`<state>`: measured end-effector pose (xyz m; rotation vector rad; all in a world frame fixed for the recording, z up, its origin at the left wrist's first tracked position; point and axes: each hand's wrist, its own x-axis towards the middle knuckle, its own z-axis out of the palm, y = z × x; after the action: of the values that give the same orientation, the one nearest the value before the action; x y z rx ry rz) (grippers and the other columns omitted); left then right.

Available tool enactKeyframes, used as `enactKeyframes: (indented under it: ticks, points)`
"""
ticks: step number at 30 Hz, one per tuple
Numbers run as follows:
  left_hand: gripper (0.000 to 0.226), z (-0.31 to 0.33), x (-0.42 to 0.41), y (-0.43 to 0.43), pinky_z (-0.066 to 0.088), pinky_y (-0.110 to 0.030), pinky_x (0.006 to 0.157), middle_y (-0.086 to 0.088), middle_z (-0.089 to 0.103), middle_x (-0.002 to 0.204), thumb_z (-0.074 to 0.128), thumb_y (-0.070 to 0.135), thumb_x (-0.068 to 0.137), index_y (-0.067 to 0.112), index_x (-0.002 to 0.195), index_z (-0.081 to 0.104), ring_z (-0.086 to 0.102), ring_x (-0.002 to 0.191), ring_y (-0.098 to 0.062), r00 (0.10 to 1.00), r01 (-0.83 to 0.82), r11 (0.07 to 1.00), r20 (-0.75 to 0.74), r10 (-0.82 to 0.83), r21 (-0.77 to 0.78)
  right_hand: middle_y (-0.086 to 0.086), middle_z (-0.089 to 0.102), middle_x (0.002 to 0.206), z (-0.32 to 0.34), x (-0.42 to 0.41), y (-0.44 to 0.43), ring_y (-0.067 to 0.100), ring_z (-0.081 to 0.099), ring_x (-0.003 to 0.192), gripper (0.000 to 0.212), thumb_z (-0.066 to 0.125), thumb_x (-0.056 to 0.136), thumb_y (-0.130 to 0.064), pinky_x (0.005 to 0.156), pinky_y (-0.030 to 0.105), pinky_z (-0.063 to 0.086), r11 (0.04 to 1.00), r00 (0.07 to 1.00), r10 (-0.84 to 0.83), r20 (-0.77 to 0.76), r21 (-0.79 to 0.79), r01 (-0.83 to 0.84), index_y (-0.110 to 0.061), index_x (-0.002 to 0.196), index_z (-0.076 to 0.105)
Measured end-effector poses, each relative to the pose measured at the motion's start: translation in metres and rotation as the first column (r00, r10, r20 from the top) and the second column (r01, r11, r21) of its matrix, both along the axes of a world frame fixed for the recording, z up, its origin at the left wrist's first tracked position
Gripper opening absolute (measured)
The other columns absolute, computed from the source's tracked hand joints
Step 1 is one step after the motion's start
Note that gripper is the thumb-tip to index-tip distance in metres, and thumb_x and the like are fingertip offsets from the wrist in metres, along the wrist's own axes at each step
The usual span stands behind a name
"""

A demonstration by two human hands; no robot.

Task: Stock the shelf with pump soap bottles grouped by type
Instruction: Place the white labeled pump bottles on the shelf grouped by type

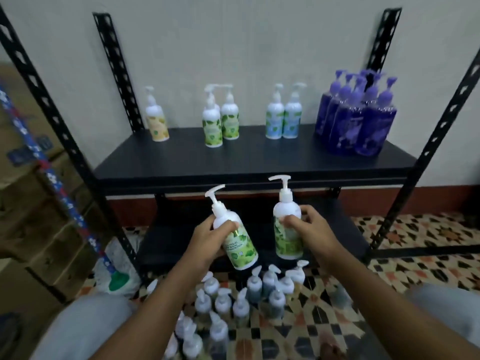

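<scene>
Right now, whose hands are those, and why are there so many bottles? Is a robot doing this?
There is no robot here. The picture comes from a camera worn on a person's head, looking down at their own two hands. The left hand grips a tilted green-label soap bottle. The right hand grips a second green-label bottle, held upright. On the black shelf stand one yellow bottle, two green bottles, two blue bottles and a bunch of purple bottles, each kind together. More pump bottles stand on the tiled floor below.
</scene>
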<state>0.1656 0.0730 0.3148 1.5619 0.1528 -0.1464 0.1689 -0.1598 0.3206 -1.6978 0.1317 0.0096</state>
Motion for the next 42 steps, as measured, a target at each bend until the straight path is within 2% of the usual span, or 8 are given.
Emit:
enactKeyframes:
  ticks: [6,11,14,17,22,29,38,42]
  points:
    - [0.034,0.043,0.012,0.013,0.060,-0.042,0.075,-0.010,0.076,0.107,0.072,0.028,0.090,0.008,0.116,0.065,0.075,0.094,-0.024,0.992,-0.102,0.966,0.052,0.117,-0.239,0.011,0.076,0.104,0.053,0.021,0.023,0.030,0.074,0.097,0.031,0.075,0.086,-0.031,0.094,0.057,0.056,0.974,0.995,0.085,0.044,0.207,-0.092,-0.013,0.110,0.068]
    - [0.056,0.048,0.024,0.010,0.060,-0.045,0.083,-0.012,0.078,0.104,0.073,0.050,0.072,0.011,0.112,0.074,0.076,0.092,-0.024,0.992,-0.120,0.932,-0.002,0.127,-0.343,0.015,0.075,0.111,0.055,0.037,0.044,0.032,0.072,0.104,0.047,0.073,0.084,-0.041,0.092,0.050,0.058,0.911,0.991,0.131,-0.017,0.396,-0.114,-0.007,0.116,0.071]
    - [0.056,0.041,0.029,0.011,0.059,-0.037,0.071,-0.011,0.078,0.102,0.066,0.058,0.076,0.014,0.110,0.075,0.076,0.084,-0.021,0.994,-0.112,0.926,-0.027,0.109,-0.361,0.015,0.075,0.112,0.047,0.044,0.055,0.030,0.072,0.100,0.048,0.067,0.086,-0.046,0.084,0.044,0.058,0.886,0.986,0.160,-0.047,0.448,-0.122,-0.009,0.116,0.073]
    - [0.061,0.034,0.035,0.013,0.058,-0.042,0.080,-0.019,0.074,0.110,0.055,0.065,0.088,0.013,0.112,0.075,0.071,0.086,-0.024,0.993,-0.119,0.925,-0.034,0.115,-0.362,0.017,0.075,0.110,0.036,0.051,0.064,0.032,0.071,0.097,0.047,0.060,0.093,-0.051,0.083,0.045,0.057,0.867,0.980,0.184,-0.075,0.482,-0.126,-0.012,0.118,0.074]
    - [0.061,0.033,0.039,0.010,0.060,-0.045,0.071,-0.015,0.074,0.108,0.045,0.064,0.097,0.013,0.121,0.068,0.074,0.089,-0.035,0.989,-0.144,0.860,-0.083,0.118,-0.490,0.017,0.072,0.106,0.030,0.054,0.075,0.035,0.067,0.090,0.053,0.054,0.097,-0.054,0.081,0.050,0.058,0.775,0.961,0.255,-0.108,0.618,-0.136,-0.012,0.128,0.065]
    - [0.045,0.033,0.035,0.015,0.060,-0.039,0.069,-0.012,0.072,0.093,0.067,0.035,0.088,0.006,0.123,0.062,0.072,0.082,-0.026,0.998,-0.057,0.899,-0.023,0.052,-0.435,0.020,0.069,0.105,0.027,0.049,0.082,0.033,0.071,0.091,0.056,0.080,0.079,-0.011,0.076,0.043,0.059,0.801,0.957,0.290,-0.002,0.549,-0.241,-0.001,0.126,0.051]
    - [0.044,0.030,0.024,0.020,0.060,-0.043,0.077,-0.020,0.075,0.099,0.075,0.027,0.077,0.006,0.114,0.067,0.074,0.089,-0.030,0.996,-0.044,0.920,0.055,0.071,-0.388,0.018,0.073,0.113,0.030,0.039,0.082,0.033,0.074,0.097,0.038,0.069,0.091,-0.013,0.079,0.045,0.060,0.794,0.968,0.251,-0.023,0.576,-0.193,-0.009,0.127,0.058]
    - [0.039,0.033,0.021,0.022,0.060,-0.044,0.077,-0.017,0.076,0.110,0.066,0.029,0.092,0.005,0.123,0.063,0.074,0.094,-0.033,0.991,-0.114,0.907,0.012,0.130,-0.405,0.015,0.072,0.119,0.027,0.039,0.080,0.026,0.073,0.096,0.044,0.063,0.090,-0.018,0.075,0.043,0.059,0.786,0.966,0.248,-0.074,0.598,-0.156,-0.009,0.133,0.057]
